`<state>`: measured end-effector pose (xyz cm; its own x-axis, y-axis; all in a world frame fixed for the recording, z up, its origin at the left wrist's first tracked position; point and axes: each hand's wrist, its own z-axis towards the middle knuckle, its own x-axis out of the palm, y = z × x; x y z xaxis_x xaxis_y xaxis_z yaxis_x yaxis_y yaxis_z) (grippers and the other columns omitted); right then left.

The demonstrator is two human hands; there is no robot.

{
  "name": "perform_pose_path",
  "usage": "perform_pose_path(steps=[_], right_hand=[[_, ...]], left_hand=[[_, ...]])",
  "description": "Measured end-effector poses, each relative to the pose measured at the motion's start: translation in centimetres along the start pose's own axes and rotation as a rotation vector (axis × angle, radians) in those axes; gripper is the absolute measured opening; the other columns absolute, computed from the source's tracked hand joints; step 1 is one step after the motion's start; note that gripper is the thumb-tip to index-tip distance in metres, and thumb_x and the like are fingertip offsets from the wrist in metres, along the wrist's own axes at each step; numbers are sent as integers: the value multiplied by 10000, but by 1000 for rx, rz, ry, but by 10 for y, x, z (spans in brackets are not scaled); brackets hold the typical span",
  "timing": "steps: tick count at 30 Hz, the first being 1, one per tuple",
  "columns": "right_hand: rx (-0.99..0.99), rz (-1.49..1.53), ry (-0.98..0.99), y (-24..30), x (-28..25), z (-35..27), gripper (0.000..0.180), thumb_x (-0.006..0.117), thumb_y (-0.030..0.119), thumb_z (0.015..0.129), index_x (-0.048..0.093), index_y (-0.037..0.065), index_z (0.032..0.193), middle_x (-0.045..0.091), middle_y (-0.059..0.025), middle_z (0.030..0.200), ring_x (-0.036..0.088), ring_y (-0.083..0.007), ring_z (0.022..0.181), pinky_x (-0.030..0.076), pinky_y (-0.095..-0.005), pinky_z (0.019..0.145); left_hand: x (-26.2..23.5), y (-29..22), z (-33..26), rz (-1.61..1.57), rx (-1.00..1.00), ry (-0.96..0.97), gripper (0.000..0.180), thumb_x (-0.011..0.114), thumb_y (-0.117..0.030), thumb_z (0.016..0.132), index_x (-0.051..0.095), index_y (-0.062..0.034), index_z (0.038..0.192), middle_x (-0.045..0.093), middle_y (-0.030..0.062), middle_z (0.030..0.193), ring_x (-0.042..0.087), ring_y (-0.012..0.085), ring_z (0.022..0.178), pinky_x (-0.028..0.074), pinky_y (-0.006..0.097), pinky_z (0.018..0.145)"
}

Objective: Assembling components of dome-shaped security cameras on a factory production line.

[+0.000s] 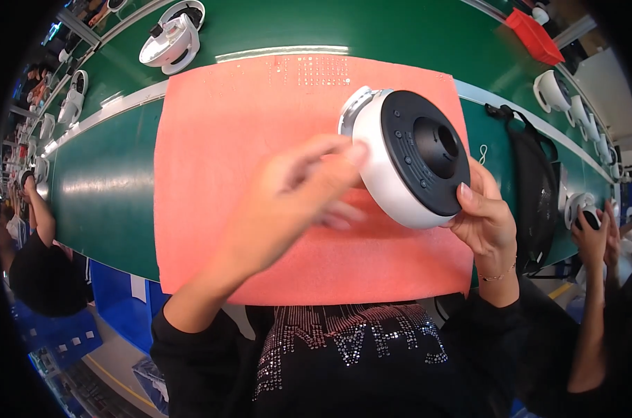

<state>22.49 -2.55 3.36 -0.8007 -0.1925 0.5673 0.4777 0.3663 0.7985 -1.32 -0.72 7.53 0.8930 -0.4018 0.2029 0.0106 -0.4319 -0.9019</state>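
A round white appliance (378,167) is held tilted above the salmon-coloured mat, its black face turned up and to the right. The face carries several small buttons and a raised black hub (438,143) with a hole. A white curved part (354,108) sticks out behind its left side. My right hand (486,216) grips the lower right rim, thumb on the black face and fingers behind. Blurred by motion, my left hand (295,191) is at the appliance's left side with fingers apart. A fingertip overlaps the white shell; whether it touches is unclear.
The mat (225,153) lies on a green bench, with rows of tiny pieces (323,70) along its far edge. Another white appliance (173,45) stands far left. A black bag (535,188) and a red bin (535,35) are on the right. People work at both sides.
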Motion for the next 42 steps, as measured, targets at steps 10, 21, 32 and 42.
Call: perform_pose_path(steps=[10, 21, 32, 42], right_hand=[[38, 181, 74, -4, -7, 3, 477, 497, 44, 861, 294, -97, 1268, 505, -216, 1162, 594, -291, 1007, 552, -387, 791], [-134, -202, -17, 0, 3, -6, 784, 705, 98, 696, 270, -55, 1330, 445, -150, 1257, 418, -245, 1216, 357, -333, 1001], [-280, -604, 20, -21, 22, -25, 1107, 795, 49, 625, 13, 7, 1407, 270, -160, 1378, 357, -239, 1260, 369, -358, 1011], [-373, -722, -68, -32, 23, -28, 1205, 826, 51, 574, -47, 28, 1403, 240, -187, 1369, 418, -270, 1205, 406, -383, 990]], left_hand=[[-25, 42, 37, 29, 53, -161, 733, 626, -226, 823, 159, -126, 1379, 231, 180, 1413, 350, 270, 1260, 435, 360, 909], [-1, 29, 8, -12, 343, -333, 541, 620, -151, 835, 315, 0, 1255, 463, 144, 1193, 448, 229, 1176, 407, 320, 954], [18, 55, -28, -55, 216, -119, 384, 687, -6, 760, 469, 11, 1075, 632, 124, 958, 623, 184, 922, 533, 292, 790], [24, 64, -25, 152, 380, -176, 375, 710, -32, 743, 493, 12, 1045, 650, 125, 930, 641, 175, 887, 540, 280, 770]])
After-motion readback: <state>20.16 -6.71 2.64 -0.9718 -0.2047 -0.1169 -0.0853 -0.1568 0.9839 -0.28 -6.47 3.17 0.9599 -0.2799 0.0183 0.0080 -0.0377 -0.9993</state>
